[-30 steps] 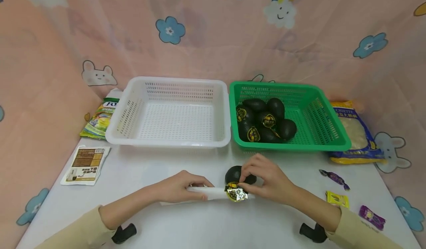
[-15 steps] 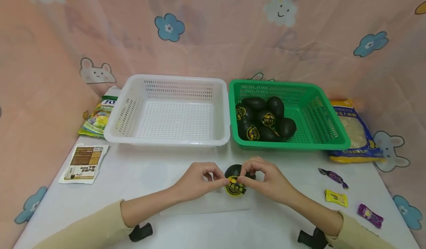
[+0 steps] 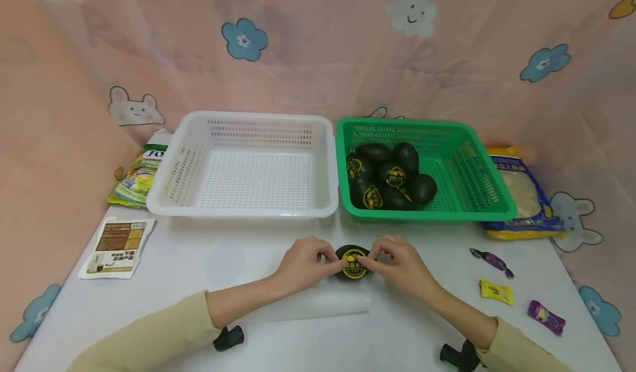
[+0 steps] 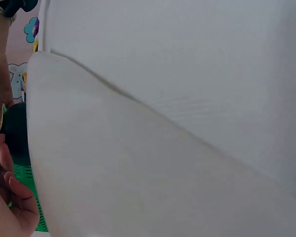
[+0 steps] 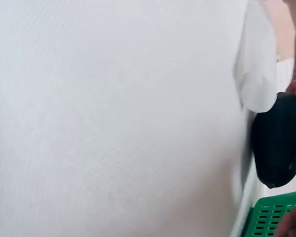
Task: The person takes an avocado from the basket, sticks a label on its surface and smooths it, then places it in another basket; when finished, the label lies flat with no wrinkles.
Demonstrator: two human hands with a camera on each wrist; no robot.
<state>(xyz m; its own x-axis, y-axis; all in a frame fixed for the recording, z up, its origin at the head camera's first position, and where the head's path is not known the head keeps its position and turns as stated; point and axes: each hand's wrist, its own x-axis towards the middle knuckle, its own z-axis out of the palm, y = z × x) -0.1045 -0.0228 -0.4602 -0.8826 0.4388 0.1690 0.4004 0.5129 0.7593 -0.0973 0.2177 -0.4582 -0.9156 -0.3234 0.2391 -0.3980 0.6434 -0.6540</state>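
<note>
A dark avocado (image 3: 342, 251) rests on the table, with a round black-and-gold sticker (image 3: 353, 269) lying against its near side. From the left, my left hand (image 3: 304, 266) pinches the sticker's edge between thumb and finger. My right hand (image 3: 403, 267) pinches the opposite edge, close beside the fruit. Just below them lies a white backing strip (image 3: 323, 304), partly curled. In the left wrist view the avocado (image 4: 16, 133) is partly covered by the fingers at the left edge. The right wrist view shows the bare side of the avocado (image 5: 278, 140).
Behind the hands stand a white basket (image 3: 243, 212) and a green basket (image 3: 437, 215) holding several avocados. A green food bag (image 3: 139, 179) and a flat packet (image 3: 117, 249) are at left. At right lie a pasta bag (image 3: 526, 195) and three small sweets, including a yellow one (image 3: 496, 292).
My left hand has let go of the backing strip, moved right and taken the sticker's left edge. The sticker has turned from over the strip onto the avocado. The strip now lies on the table.
</note>
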